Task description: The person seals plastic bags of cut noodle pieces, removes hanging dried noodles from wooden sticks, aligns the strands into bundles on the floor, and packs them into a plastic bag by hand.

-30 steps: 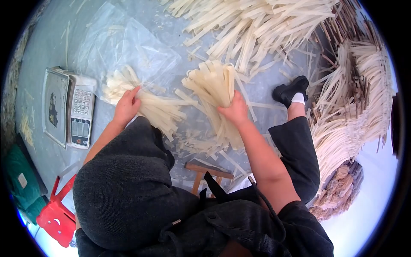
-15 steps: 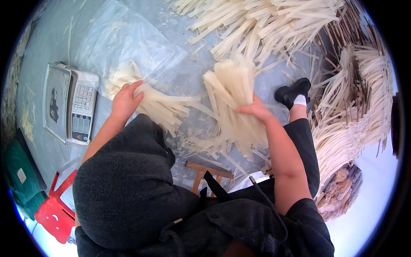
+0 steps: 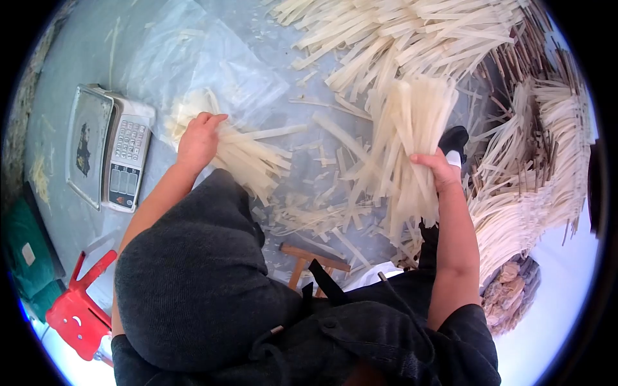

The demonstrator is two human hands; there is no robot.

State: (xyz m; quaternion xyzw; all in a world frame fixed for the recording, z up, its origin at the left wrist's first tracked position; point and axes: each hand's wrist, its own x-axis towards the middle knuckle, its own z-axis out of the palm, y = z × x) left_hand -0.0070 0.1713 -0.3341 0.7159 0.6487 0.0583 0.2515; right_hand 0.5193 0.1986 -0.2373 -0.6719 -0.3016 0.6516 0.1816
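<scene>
My left hand (image 3: 199, 139) is closed round the middle of a bundle of flat cream strips (image 3: 248, 157), whose far end lies by a clear plastic sheet (image 3: 219, 55). On the right, my right hand (image 3: 440, 168) grips a larger bundle of strips (image 3: 412, 128), its thumb across the front and the strips fanned out above and below. Loose strips and broken pieces (image 3: 309, 215) lie on the floor between the two bundles.
A scale (image 3: 109, 148) sits at the left, above a red stool (image 3: 80, 318) and a green item (image 3: 29, 254). Piled strips (image 3: 405, 32) lie at the top, with more strips on sticks (image 3: 515, 206) at the right. A small wooden frame (image 3: 315, 257) is near my legs.
My right hand has moved right with its bundle, away from the left bundle, and now covers part of the shoe. My left hand has shifted slightly up and right.
</scene>
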